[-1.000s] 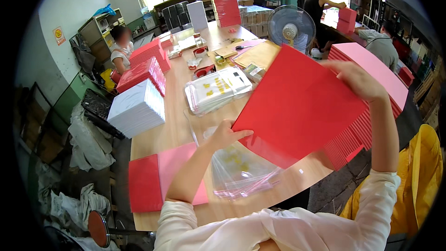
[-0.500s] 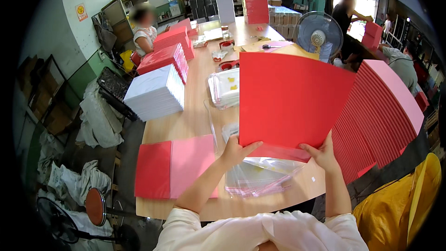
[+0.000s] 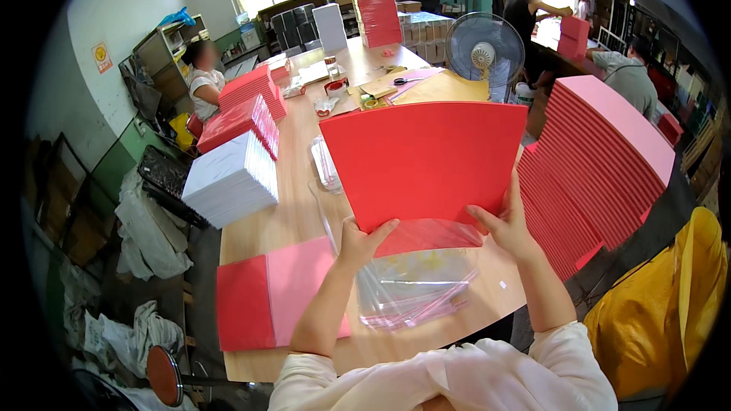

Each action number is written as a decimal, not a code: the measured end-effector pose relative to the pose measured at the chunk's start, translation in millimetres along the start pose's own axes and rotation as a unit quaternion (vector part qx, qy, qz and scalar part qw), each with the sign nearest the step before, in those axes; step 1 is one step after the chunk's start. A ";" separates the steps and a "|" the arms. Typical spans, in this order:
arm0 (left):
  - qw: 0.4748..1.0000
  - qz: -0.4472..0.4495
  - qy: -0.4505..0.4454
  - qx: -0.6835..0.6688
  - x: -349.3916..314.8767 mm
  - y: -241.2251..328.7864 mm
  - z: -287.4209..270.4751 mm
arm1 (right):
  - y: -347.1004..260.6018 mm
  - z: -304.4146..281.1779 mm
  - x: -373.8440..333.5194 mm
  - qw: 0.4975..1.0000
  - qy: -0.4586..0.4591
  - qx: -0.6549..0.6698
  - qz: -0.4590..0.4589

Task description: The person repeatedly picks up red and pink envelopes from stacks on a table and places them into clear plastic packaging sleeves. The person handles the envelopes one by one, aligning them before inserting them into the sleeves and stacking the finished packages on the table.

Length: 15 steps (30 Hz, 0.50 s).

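My left hand (image 3: pixel 359 243) and my right hand (image 3: pixel 504 221) hold a large red card sheet (image 3: pixel 426 160) upright by its lower corners, thumbs on the near face. Its top edge bows in a curve. Clear film crosses the red at the lower edge, between my thumbs; whether it is a sleeve around the sheet I cannot tell. Under it on the table lies a pile of clear plastic bags (image 3: pixel 415 293) with pinkish edges. Left of my left forearm a red sheet (image 3: pixel 244 304) and a pink sheet (image 3: pixel 301 285) lie side by side.
A tall stack of red and pink sheets (image 3: pixel 601 160) rises at the right. White (image 3: pixel 232 179) and red stacks (image 3: pixel 240 125) line the table's left side. Farther back are scissors (image 3: pixel 400 81), tape and a fan (image 3: pixel 485 49). A yellow bag (image 3: pixel 655 312) stands lower right; other people work beyond.
The red sheet has moved left and tilted back, with both hands still on its lower corners. More clear film shows at its lower edge. My view has turned slightly right.
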<state>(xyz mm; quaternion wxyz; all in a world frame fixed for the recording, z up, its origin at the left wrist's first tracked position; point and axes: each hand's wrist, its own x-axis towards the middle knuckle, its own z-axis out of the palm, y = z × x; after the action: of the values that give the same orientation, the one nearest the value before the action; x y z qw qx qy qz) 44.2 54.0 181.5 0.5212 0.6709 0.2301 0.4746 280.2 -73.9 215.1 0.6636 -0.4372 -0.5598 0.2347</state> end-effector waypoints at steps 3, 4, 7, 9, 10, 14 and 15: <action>0.999 0.024 0.028 0.021 -3.0 -4.0 1.8 | -4.8 7.2 3.1 1.000 0.013 0.014 -0.024; 0.999 0.031 0.029 0.017 0.0 -2.4 1.3 | -6.2 10.8 6.6 0.999 0.010 0.010 -0.043; 0.999 0.030 0.024 -0.008 -3.3 -4.7 2.6 | -3.2 4.8 5.7 0.999 0.009 -0.022 -0.048; 0.999 0.023 0.021 -0.018 -2.0 0.3 3.1 | -0.1 2.0 6.1 0.999 0.015 -0.035 -0.030; 0.999 0.024 0.023 -0.016 -2.3 2.4 3.6 | -0.3 1.5 6.9 0.999 0.023 -0.038 -0.017; 1.000 0.014 0.027 -0.007 2.4 2.7 3.4 | -11.6 2.3 11.6 0.988 0.036 -0.143 -0.047; 1.000 0.003 0.028 -0.004 0.4 -0.6 2.8 | -14.6 3.2 12.5 0.992 0.024 -0.121 -0.035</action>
<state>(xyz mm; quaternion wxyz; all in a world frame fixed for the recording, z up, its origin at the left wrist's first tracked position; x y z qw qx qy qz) 47.0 53.2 181.1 0.5158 0.6559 0.2406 0.4959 277.8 -70.3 234.1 0.6268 -0.4998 -0.5832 0.1310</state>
